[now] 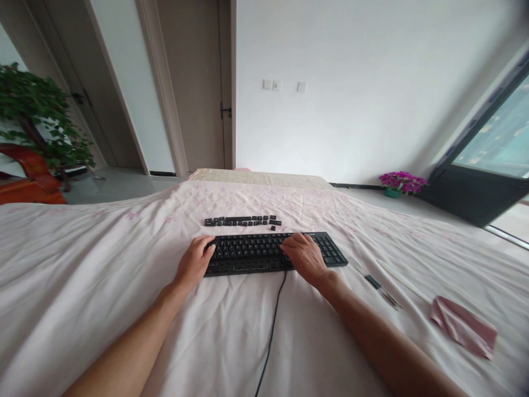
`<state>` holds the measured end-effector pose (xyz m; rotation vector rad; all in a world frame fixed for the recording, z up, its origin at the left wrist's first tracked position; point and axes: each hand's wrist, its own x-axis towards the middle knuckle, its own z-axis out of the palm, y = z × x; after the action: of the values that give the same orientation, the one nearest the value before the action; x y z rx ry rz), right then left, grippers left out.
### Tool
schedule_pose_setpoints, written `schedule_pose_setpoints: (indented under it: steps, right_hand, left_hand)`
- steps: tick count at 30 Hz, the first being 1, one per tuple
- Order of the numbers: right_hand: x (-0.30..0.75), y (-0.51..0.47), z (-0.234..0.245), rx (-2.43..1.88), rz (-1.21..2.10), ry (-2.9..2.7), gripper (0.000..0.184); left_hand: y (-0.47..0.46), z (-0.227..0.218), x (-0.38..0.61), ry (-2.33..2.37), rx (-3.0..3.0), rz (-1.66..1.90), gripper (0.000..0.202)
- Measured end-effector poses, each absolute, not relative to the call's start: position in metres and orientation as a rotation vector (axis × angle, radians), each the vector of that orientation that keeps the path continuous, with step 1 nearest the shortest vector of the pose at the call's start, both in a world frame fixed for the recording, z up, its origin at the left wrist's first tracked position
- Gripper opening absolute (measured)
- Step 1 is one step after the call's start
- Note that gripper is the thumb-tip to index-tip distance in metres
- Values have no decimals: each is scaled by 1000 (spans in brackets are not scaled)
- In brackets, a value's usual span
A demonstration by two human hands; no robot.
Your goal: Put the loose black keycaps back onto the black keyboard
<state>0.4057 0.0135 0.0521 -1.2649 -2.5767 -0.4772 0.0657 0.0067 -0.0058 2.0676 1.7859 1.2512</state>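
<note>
A black keyboard lies across the bedsheet, its near rows bare of keycaps. My left hand holds the keyboard's left end, thumb on top. Over the right-middle part is my right hand, fingers curled down at the keys. Its fingertips are partly hidden, so anything small between them cannot be made out. Just beyond the keyboard, loose black keycaps are laid out in rows, among them a long space bar. One single keycap sits nearer the keyboard.
A black cable runs from the keyboard towards me. To the right lie a thin wire tool with a black middle and a folded pink cloth. The pale flowered sheet is wrinkled. Beyond are a wall and doors.
</note>
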Motion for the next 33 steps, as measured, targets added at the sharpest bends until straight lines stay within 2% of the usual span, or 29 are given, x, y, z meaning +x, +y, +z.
schedule_pose_setpoints:
  steps: [33]
  right_hand:
    - [410, 9, 40, -1290, -504, -2512, 24]
  left_hand:
    - [5, -2, 67, 1791, 2068, 1252, 33]
